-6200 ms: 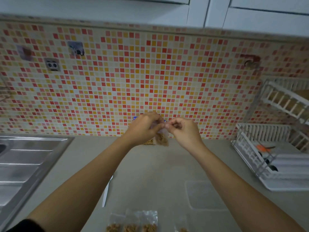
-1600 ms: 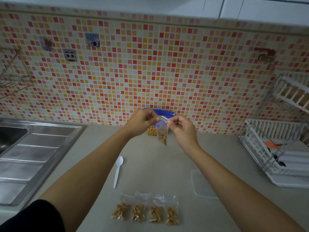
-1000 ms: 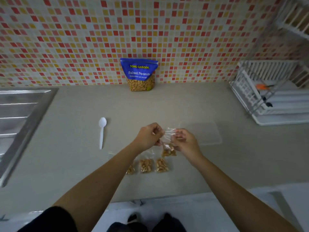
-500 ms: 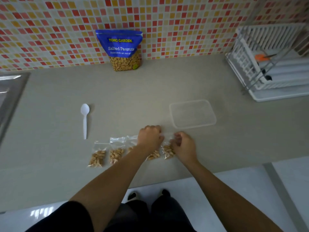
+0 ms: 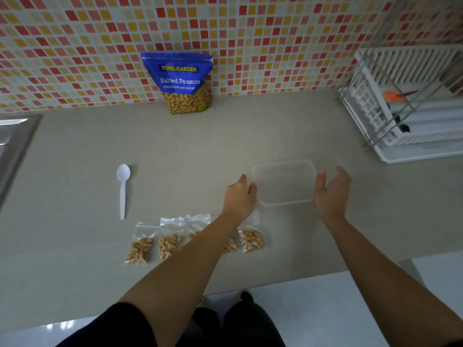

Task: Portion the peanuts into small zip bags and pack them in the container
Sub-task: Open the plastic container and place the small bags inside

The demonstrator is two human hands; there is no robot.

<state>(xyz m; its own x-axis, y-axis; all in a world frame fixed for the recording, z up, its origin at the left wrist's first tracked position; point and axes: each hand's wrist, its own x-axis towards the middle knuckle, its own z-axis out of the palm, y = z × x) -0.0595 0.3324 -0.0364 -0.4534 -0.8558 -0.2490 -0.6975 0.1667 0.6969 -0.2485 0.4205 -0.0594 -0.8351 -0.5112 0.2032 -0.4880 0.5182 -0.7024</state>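
A grey table (image 5: 82, 151) meets a wall of red, orange and cream mosaic tiles (image 5: 275, 41) at its far edge. On the table's right end stands a white dish rack (image 5: 423, 152) holding an orange-handled utensil (image 5: 390, 95). A steel sink drainboard (image 5: 12, 139) adjoins the table's left end. White floor (image 5: 313, 304) shows below its near edge.

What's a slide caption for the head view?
Left hand and right hand flank the clear rectangular plastic container; small clear zip bags of peanuts lie nearby.
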